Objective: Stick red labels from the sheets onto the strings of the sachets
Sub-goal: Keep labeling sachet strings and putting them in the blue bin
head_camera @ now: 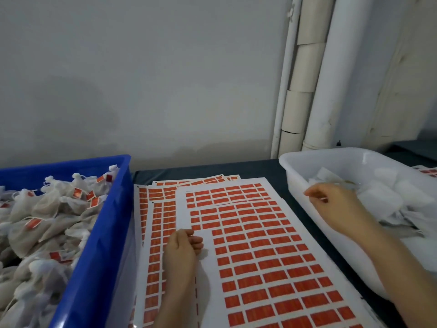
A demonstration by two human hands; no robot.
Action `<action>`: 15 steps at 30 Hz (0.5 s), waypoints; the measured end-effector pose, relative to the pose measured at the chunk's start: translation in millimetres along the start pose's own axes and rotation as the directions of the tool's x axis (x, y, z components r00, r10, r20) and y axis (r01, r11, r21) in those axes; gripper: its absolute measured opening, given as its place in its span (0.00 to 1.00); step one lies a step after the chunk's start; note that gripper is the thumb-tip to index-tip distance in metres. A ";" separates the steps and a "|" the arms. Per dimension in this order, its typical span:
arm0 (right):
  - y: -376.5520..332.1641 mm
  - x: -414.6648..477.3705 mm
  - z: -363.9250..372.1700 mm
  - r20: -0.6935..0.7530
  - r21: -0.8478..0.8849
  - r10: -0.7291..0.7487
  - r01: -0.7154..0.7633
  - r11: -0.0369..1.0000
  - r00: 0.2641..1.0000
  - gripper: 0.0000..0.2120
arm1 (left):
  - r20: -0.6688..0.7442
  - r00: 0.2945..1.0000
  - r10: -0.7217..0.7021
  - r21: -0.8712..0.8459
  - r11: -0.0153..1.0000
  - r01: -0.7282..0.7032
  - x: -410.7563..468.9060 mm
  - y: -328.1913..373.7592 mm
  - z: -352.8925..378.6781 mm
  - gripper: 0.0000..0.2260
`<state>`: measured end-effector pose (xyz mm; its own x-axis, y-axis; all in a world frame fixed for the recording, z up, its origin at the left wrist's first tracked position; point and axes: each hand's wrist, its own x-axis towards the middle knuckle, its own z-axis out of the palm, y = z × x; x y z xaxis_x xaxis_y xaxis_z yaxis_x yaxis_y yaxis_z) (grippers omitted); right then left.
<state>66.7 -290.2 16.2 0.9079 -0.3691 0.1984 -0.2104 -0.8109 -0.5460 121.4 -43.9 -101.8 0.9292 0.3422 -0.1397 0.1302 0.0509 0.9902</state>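
Head view, one frame. Top sheet of red labels [260, 245] lay flat at the centre of the dark table [272, 169], over a fanned stack of further sheets [156, 221] showing at its left and far edges; the upper left part of the top sheet was bare white backing.

Left hand [183, 247] rested on that bare part, just beside the nearest remaining labels; fingers curled inward, knuckles toward the labels; could not tell whether a label was held under the fingertips.

Right hand [335, 202] was well apart from the sheets, reaching over the near wall of the white tub [331, 155] at the right of the table; it hung over the pile of plain white sachets [390, 200] inside; fingers drawn narrow, thumb and forefinger close together near the tub's left wall; motion blur there, so could not tell whether a sachet or a string was pinched.

Blue crate [104, 233] stood at the left, touching the edge of the sheet stack; it was heaped with labelled sachets [47, 209], red tags showing on several strings; neither hand touched it.

Behind the table: a grey wall and white pipes [307, 91] in the right corner.
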 end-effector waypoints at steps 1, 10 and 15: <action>7.8 2.5 -8.8 0.028 -0.033 0.010 -0.009 0.999 1.000 0.10 | 0.003 1.000 0.010 0.004 1.000 -0.010 0.6 -0.4 0.2 0.12; 44.7 27.3 -67.9 0.212 -0.318 0.102 -0.030 0.948 0.972 0.13 | 0.026 0.997 0.075 0.060 0.995 -0.076 -0.3 0.8 -5.6 0.11; 56.6 37.5 -31.8 0.426 -0.396 0.190 -0.006 0.918 0.884 0.26 | 0.050 0.992 0.118 0.105 0.987 -0.122 -3.0 2.7 -6.4 0.12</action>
<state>77.4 -364.4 18.6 0.9176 -0.2867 -0.2752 -0.3422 -0.9223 -0.1799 116.8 -38.8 -98.7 0.9543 0.2980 -0.0220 0.0510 -0.0899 0.9946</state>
